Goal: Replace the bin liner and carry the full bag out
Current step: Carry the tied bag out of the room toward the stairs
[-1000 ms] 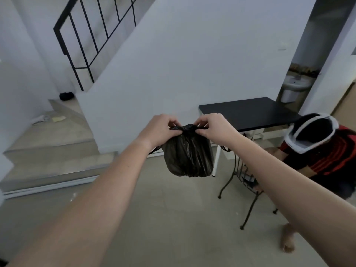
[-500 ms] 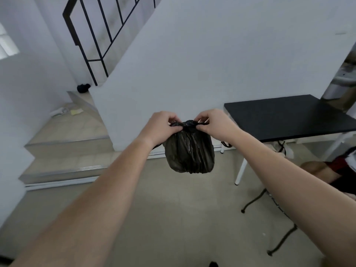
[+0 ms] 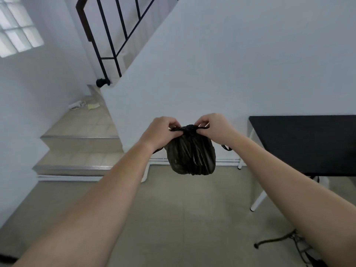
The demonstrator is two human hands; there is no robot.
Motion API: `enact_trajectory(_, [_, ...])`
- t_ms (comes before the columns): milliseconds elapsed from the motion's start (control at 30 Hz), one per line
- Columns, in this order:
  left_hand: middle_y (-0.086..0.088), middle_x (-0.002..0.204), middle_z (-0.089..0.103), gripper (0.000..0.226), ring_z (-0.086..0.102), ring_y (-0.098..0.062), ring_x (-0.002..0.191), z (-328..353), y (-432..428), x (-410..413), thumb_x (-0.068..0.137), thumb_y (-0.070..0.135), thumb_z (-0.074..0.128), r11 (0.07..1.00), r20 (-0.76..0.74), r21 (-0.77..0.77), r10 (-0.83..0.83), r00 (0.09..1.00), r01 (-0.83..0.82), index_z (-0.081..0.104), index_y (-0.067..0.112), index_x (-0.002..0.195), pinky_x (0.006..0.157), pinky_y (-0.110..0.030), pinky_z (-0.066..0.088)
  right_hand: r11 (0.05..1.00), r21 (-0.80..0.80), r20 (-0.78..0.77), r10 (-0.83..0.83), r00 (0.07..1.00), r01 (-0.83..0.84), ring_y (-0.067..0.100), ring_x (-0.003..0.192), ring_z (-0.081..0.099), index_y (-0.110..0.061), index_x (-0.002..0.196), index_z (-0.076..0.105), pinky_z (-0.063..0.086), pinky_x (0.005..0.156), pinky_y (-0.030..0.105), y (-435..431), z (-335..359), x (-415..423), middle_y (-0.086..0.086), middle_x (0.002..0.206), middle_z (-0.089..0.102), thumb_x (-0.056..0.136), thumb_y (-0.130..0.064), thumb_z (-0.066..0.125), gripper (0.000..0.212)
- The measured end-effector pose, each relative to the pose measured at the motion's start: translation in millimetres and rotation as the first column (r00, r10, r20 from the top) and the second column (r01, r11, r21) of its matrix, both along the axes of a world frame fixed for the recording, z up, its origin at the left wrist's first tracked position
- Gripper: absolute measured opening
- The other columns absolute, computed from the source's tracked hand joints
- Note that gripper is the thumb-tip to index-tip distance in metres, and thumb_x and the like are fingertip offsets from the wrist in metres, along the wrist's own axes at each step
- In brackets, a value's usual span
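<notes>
Bag (image 3: 191, 155), small, black and bulging, hangs in the air at arm's length over the tiled floor (image 3: 173, 218), in front of the white wall and well clear of the black surface (image 3: 302, 145) at the right. Both hands meet at its gathered neck: the left hand (image 3: 160, 131) has its fingers (image 3: 174, 133) closed on the strip of plastic coming out of the knot (image 3: 189, 128) on that side, and the right hand (image 3: 213, 127) is pinched shut on the strip on the other side.

The step looks like tying off the neck. To do it well, the two ends should be drawn apart evenly and level so the knot seats tight against the gathers, without tearing the thin plastic, and the bag should hang free while it is cinched.

The fingertips hide most of the knot, so whether it is finished cannot be told. No bin or fresh liner is in view, and the bag's contents cannot be seen. A dark loop (image 3: 226, 147) shows under the right wrist; its nature is unclear. The surface is cut off by the right edge.
</notes>
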State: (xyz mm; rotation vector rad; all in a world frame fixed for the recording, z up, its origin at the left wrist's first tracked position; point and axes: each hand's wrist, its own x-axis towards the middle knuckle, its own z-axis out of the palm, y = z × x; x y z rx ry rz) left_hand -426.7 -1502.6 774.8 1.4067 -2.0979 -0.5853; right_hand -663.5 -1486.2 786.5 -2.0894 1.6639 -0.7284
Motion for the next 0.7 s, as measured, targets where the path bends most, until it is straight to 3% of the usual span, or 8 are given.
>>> enact_trajectory(300, [0.014,0.095,0.074,0.011,0.065,0.004,0.084,-27,-133,9,0.088,0.031,0.080,0.998,-0.001,0.070,-0.003,1.000,0.003,0.079,0.028,0.098,0.078,-0.024,0.049,0.999,0.049,0.023,-0.001,1.000,0.000,0.005,0.076,0.066,-0.026,0.100,0.079,0.051,0.069,0.024,-133,-32,8,-0.014,0.084,0.070,0.086,-0.020,0.075,0.016])
enact_trajectory(567, [0.009,0.096,0.076,0.013,0.070,-0.012,0.093,-58,-254,26,0.088,0.031,0.080,0.992,-0.007,0.124,-0.027,1.000,0.028,0.080,0.027,0.100,0.085,-0.031,0.056,0.992,0.108,0.047,-0.077,0.996,0.071,0.010,0.074,0.066,-0.024,0.096,0.078,0.053,0.072,0.028,-244,-59,31,-0.004,0.085,0.073,0.085,-0.016,0.075,0.014])
enact_trajectory(700, [0.008,0.095,0.075,0.013,0.068,-0.011,0.091,-75,-298,27,0.089,0.028,0.080,0.991,0.002,0.133,-0.029,1.000,0.029,0.080,0.024,0.102,0.083,-0.027,0.051,0.986,0.129,0.046,-0.109,0.993,0.103,0.014,0.079,0.066,-0.023,0.099,0.079,0.053,0.074,0.028,-287,-80,35,-0.003,0.088,0.072,0.085,-0.015,0.074,0.016])
